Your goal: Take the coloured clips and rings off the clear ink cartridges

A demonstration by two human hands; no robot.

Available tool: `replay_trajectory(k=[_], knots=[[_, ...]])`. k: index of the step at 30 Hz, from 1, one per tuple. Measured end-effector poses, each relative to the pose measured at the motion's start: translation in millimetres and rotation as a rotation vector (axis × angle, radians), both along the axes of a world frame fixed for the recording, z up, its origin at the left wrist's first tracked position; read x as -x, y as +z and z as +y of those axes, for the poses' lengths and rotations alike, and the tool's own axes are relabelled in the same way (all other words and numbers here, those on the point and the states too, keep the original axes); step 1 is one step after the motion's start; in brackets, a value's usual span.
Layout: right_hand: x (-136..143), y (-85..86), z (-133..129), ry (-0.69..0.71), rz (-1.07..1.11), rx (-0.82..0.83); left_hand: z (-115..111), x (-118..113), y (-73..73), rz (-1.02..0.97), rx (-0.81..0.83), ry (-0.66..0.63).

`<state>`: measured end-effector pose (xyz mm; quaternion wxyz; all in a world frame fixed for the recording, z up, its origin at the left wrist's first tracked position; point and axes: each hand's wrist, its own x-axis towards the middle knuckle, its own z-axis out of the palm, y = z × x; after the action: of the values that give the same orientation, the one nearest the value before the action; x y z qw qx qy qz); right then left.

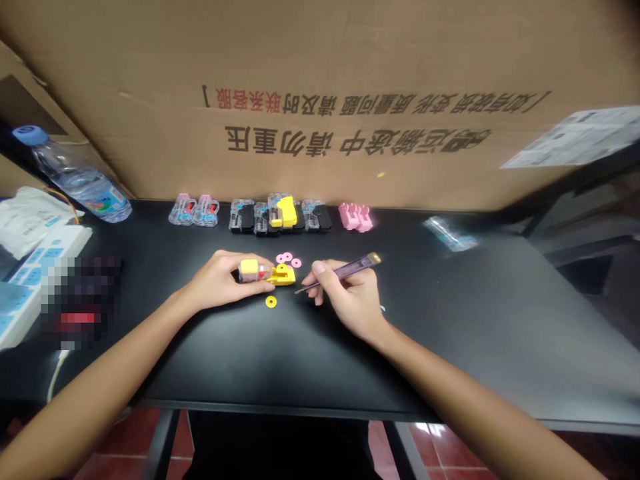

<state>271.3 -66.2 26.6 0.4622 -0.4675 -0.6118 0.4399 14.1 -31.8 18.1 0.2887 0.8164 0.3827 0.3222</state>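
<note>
- One yellow-and-clear plastic case (pixel 249 269), pinched by the left hand (pixel 215 280), seems unfinished.
- Right hand (pixel 353 300) pinches a slim purple tool (pixel 350 269), three o'clock from it.
- Flat yellow ring (pixel 267 305) lies loose at five o'clock.
- Black-and-clear plastic cases (pixel 244 218), at twelve, look finished.

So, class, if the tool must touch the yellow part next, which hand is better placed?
Probably the right hand: it holds the tool, whose tip is close to the yellow part. The left hand is taken up holding the clear piece.
</note>
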Motion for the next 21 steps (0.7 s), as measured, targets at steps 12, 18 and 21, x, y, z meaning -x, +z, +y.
replay_trajectory(k=[12, 18, 21], knots=[[3, -13.1, 1, 0.230, -0.340, -0.217, 10, 4, -2.3, -0.198, 0.015, 0.346], [-8, -1.8, 6, 0.040, -0.250, -0.256, 8, -1, -6.3, -0.336, 0.175, 0.248], [-13, 1.5, 8, 0.032, -0.265, -0.360, 7, -4, -8.1, -0.369, 0.247, 0.179]])
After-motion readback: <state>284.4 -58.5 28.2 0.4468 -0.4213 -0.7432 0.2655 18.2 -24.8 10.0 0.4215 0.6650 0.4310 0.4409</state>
